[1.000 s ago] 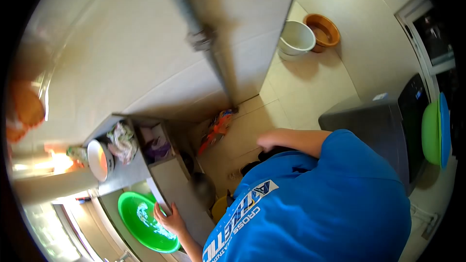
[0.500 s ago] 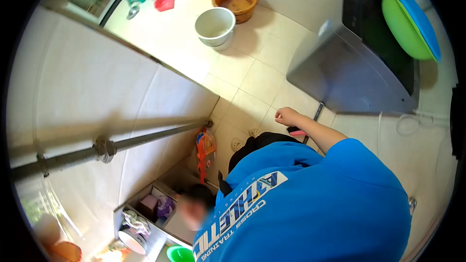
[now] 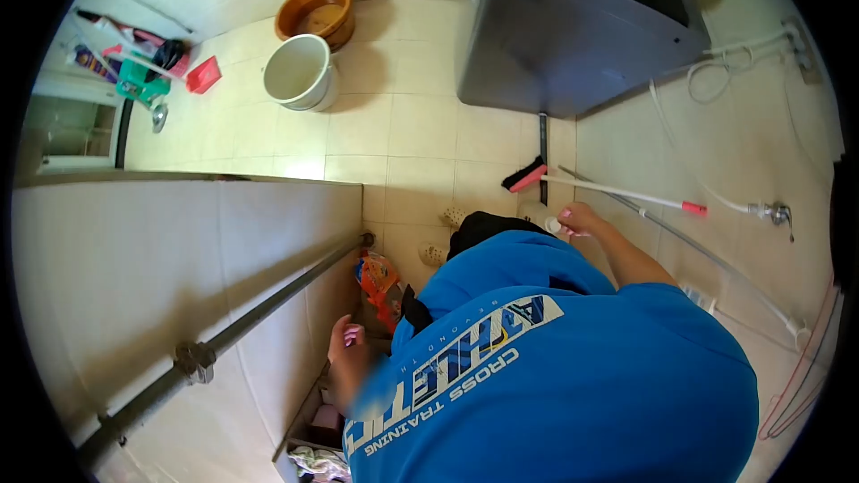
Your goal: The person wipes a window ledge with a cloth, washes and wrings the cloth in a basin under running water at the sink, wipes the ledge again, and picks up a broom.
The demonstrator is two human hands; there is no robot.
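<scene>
My right hand (image 3: 580, 219), at the end of a blue-sleeved arm, is closed with curled fingers at a small white round thing (image 3: 553, 226). Just beyond it a pale translucent container (image 3: 533, 210) shows partly behind my clothes; whether the two are joined I cannot tell. My left hand (image 3: 344, 340) hangs low beside the tiled partition, fingers loosely bent and apart, with nothing visible in them. Its wrist is blurred. Nearest to it are an orange plastic bag (image 3: 379, 282) and a grey box (image 3: 327, 416) of small items.
A red-and-black broom (image 3: 528, 176) and a grey pipe (image 3: 707, 250) lie on the right. The washing machine (image 3: 573, 36) stands ahead. A white bucket (image 3: 298, 72) and a brown basin (image 3: 315, 13) are on the tiles. A metal pipe (image 3: 259, 304) runs along the left partition.
My view has turned to the right and down. My right hand now has a white round thing at its fingers. My left hand's fingers have come into clearer view, and the broom shows fully.
</scene>
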